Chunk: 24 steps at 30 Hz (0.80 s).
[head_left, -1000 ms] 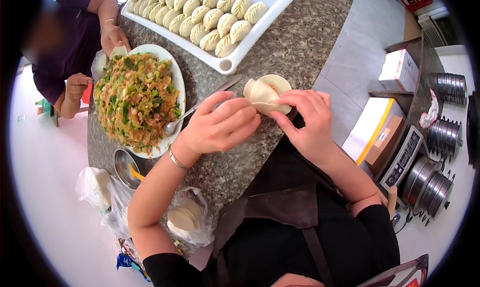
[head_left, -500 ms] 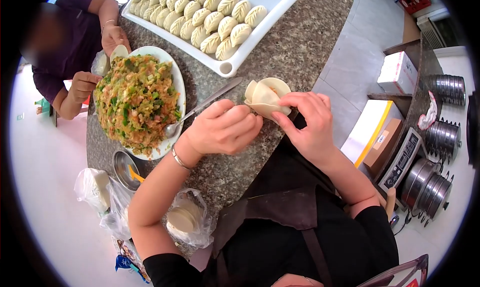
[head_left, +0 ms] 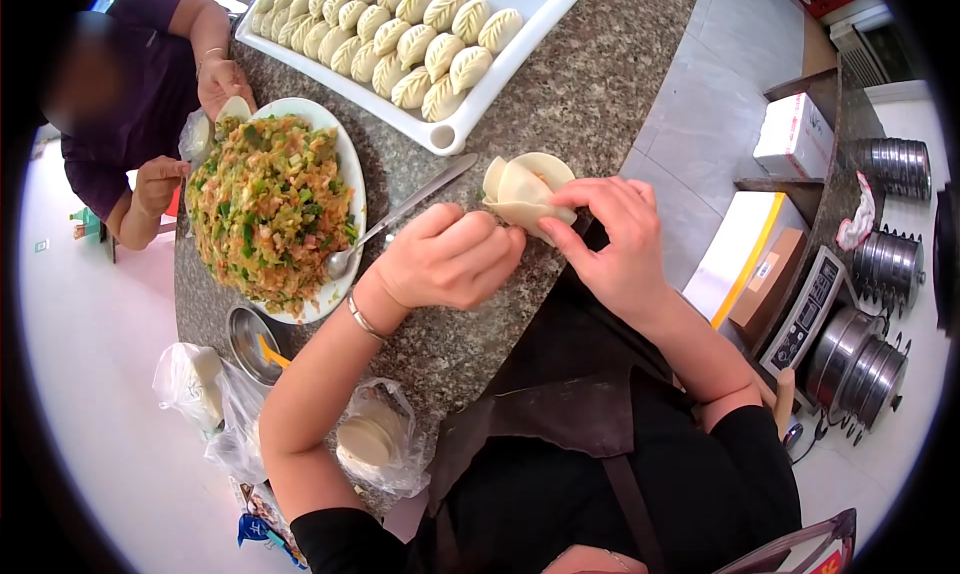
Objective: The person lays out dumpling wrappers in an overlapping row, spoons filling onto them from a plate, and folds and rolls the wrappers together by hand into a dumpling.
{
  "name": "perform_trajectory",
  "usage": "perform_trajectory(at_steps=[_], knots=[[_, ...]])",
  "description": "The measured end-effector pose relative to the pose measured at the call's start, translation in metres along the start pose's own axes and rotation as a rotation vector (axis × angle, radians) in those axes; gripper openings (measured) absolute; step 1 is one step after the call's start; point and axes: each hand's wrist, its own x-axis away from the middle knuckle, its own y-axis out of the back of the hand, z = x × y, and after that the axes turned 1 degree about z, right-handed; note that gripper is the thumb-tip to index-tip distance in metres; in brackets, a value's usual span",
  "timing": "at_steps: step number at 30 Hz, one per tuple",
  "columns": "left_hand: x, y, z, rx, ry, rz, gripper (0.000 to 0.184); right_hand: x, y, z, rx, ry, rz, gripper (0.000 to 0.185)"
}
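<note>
A half-folded dumpling point(head_left: 522, 189) of pale dough, its upper rim still open with a little filling showing, is above the counter's near edge. My right hand point(head_left: 615, 229) pinches its right side between thumb and fingers. My left hand point(head_left: 455, 259), with a silver bracelet at the wrist, is curled closed against its lower left edge; the fingertips are partly hidden. Left of my hands stands a white plate point(head_left: 352, 174) heaped with chopped filling point(head_left: 270, 209), and a metal spoon point(head_left: 415, 204) rests on its rim.
Rows of leaf-pleated dumplings point(head_left: 415, 44) fill much of a white tray point(head_left: 440, 134) on the granite counter point(head_left: 600, 64). Opposite, a co-worker's hand point(head_left: 222, 84) holds a wrapper. A metal bowl point(head_left: 250, 339) and bagged round wrappers point(head_left: 368, 439) lie near my left arm. Steel pots point(head_left: 855, 359) stand right.
The view has shifted slightly. My right finger and thumb have pressed a bit more along the dumpling's edge; my left hand stays curled beside it.
</note>
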Motion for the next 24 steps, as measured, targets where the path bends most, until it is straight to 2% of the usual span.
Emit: perform_trajectory(at_steps=[2, 9, 16, 18, 22, 24], knots=[[0.001, 0.002, 0.001, 0.040, 0.026, 0.016, 0.024, 0.000, -0.001, -0.001, -0.004, 0.002, -0.004, 0.019], [0.001, 0.002, 0.005, 0.018, -0.053, 0.060, 0.023, -0.001, 0.000, 0.000, -0.008, 0.005, -0.005, 0.018], [-0.005, 0.001, 0.001, 0.070, 0.053, 0.011, 0.016, -0.002, 0.001, -0.001, -0.039, -0.039, 0.023, 0.017], [-0.010, 0.001, 0.003, 0.106, 0.102, -0.041, 0.014, -0.002, -0.001, -0.002, -0.013, 0.020, -0.028, 0.017], [-0.010, 0.001, 0.007, 0.187, 0.118, 0.059, 0.012, 0.002, -0.005, -0.003, 0.022, 0.048, -0.059, 0.022], [-0.010, 0.000, 0.008, 0.204, 0.116, 0.066, 0.012, 0.005, -0.004, -0.005, 0.102, 0.170, -0.042, 0.032]])
